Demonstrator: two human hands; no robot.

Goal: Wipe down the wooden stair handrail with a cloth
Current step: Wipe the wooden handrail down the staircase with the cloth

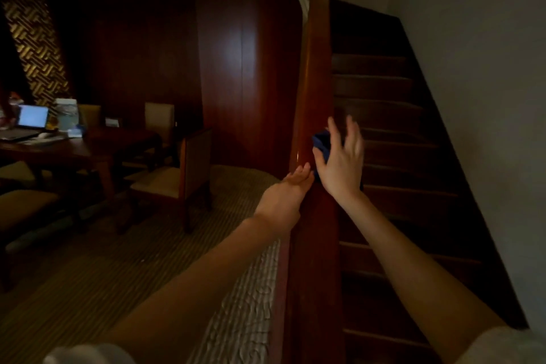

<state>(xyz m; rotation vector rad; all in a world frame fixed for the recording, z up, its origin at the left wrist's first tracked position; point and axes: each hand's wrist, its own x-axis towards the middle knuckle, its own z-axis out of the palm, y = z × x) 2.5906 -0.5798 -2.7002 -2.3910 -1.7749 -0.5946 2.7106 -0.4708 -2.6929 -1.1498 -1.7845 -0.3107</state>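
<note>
From my remote station, I am watching the left hand (pixel 285 195), fingers straight, resting flat against the left side of the wooden handrail (pixel 316 68). Just beyond it, the right hand (pixel 339 162), fingers spread wide and blurred, is pressing the blue cloth (pixel 321 142) against the rail's stair side. Dark stairs (pixel 384 156) are running alongside; far left, a laptop (pixel 32 117) is glowing on a surface (pixel 59 148).
</note>
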